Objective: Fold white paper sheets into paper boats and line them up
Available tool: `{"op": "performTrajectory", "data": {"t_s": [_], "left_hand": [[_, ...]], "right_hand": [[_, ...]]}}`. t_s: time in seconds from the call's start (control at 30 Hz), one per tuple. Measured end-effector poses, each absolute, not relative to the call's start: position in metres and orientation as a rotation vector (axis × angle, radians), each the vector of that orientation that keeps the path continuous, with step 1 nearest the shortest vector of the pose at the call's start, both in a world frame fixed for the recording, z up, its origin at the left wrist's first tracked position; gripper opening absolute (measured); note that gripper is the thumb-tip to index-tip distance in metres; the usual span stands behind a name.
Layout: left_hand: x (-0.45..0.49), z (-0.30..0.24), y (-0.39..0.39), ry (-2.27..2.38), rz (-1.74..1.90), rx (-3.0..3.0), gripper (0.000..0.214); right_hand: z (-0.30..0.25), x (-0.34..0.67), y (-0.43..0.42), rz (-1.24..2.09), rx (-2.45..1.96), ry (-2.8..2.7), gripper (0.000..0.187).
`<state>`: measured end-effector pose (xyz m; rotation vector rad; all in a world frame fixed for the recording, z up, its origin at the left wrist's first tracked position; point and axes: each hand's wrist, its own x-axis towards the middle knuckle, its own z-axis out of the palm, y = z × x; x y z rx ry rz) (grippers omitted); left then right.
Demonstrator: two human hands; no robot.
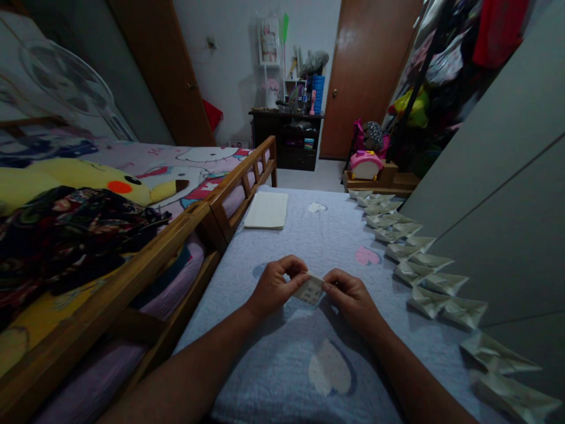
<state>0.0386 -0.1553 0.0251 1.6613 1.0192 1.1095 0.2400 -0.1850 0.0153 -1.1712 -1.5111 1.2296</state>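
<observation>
Both of my hands meet over the pale blue bedspread (pixel 318 235), pinching a small folded piece of squared paper (pixel 310 290) between them. My left hand (pixel 276 285) grips its left edge with thumb and curled fingers. My right hand (pixel 348 294) pinches the right edge, fingers closed. The paper is held just above the spread, partly hidden by my fingertips.
A stack of white paper sheets (pixel 266 209) lies further up the bed. Several folded paper boats (pixel 424 282) line the right edge beside a grey wardrobe (pixel 507 194). A wooden bed rail (pixel 194 229) borders the left. A yellow plush (pixel 88 176) lies on the neighbouring bed.
</observation>
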Motion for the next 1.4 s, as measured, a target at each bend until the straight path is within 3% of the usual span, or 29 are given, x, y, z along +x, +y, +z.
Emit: {"op": "performTrajectory", "data": {"t_s": [0.27, 0.47, 0.63, 0.83, 1.1, 1.4], "left_hand": [[0.038, 0.024, -0.156, 1.000, 1.073, 1.554, 0.029], [0.036, 0.028, -0.156, 1.046, 1.095, 1.825, 0.005], [0.038, 0.029, -0.159, 0.876, 1.195, 2.289, 0.009], [0.048, 0.017, -0.163, 0.857, 0.843, 2.661, 0.013], [0.054, 0.008, -0.170, 0.812, 0.604, 2.740, 0.022], [0.049, 0.019, -0.177, 0.794, 0.512, 2.682, 0.010]], "right_hand": [[0.012, 0.236, -0.185, 1.141, -1.215, -1.532, 0.018], [0.011, 0.236, -0.184, 0.921, -1.176, -1.598, 0.008], [0.010, 0.236, -0.183, 0.738, -1.135, -1.626, 0.012], [0.004, 0.238, -0.181, 0.635, -1.176, -1.726, 0.019], [0.000, 0.242, -0.182, 0.502, -1.330, -1.922, 0.019], [0.001, 0.238, -0.184, 0.524, -1.244, -2.115, 0.025]]}}
